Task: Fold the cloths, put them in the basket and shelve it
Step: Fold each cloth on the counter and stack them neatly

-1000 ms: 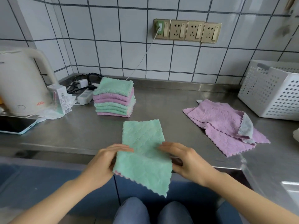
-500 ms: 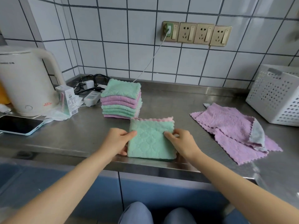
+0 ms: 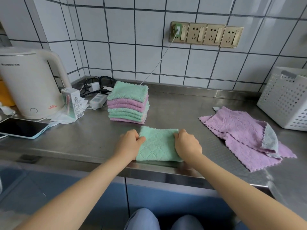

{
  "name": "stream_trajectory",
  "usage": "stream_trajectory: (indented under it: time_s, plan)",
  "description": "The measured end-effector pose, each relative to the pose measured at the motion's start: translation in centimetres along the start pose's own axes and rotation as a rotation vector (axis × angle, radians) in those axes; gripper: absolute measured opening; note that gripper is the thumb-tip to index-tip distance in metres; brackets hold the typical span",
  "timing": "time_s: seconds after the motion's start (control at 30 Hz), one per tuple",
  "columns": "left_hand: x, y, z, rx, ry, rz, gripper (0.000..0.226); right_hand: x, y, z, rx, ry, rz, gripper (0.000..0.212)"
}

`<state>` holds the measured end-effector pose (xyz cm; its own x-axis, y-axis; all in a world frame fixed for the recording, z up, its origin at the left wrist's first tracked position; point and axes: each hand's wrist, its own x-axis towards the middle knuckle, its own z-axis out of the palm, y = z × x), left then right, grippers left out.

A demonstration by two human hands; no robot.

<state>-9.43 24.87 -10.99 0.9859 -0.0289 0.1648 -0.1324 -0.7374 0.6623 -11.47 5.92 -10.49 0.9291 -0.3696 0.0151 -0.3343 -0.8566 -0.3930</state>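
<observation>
Spanning the whole scene, steel counter (image 3: 174, 103) against tiled wall. Kettle (image 3: 31, 83) far left, white basket (image 3: 285, 100) far right. Unfolded purple cloths (image 3: 245, 135) lie flat near basket, one grey corner turned up. Stack (image 3: 128, 102) of folded green and purple cloths sits mid-counter. Folded green cloth (image 3: 157, 145) lies at the front edge, just before the stack. Left hand (image 3: 128, 143) grips its left side, right hand (image 3: 187, 145) its right, fingers curled over the edges. Phone (image 3: 21, 127) by kettle.
</observation>
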Motion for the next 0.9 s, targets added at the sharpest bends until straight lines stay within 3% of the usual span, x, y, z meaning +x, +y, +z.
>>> stream_trajectory:
  time_s: [0.13, 0.23, 0.4, 0.57, 0.63, 0.73, 0.9]
  plan:
    - [0.2, 0.0, -0.2, 0.204, 0.058, 0.030, 0.028, 0.1, -0.4, -0.1, -0.216, 0.056, -0.044, 0.011]
    - [-0.1, -0.5, -0.2, 0.243, 0.087, 0.079, 0.030, -0.8, 0.2, 0.2, -0.444, 0.199, -0.265, 0.038]
    - [0.0, 0.3, -0.2, -0.123, -0.077, -0.032, 0.024, -0.9, 0.8, 0.1, -0.361, 0.180, -0.309, 0.020]
    - [0.1, 2.2, -0.8, -0.800, -0.094, -0.368, 0.056, -0.8, 1.4, 0.0, -0.209, 0.144, -0.224, 0.029]
    - [0.1, 2.8, -1.2, -0.984, -0.164, -0.475, 0.050, -0.6, 1.6, -0.1, -0.143, 0.101, -0.165, 0.032]
    - [-0.3, 3.6, -1.2, -1.089, -0.328, -0.484, 0.026, -0.3, 2.0, -0.1, -0.084, 0.064, -0.127, 0.032]
    - [1.0, 4.4, -1.6, -1.146, -0.266, -0.346, 0.031, 0.4, 1.4, -0.7, 0.144, -0.009, -0.132, 0.029]
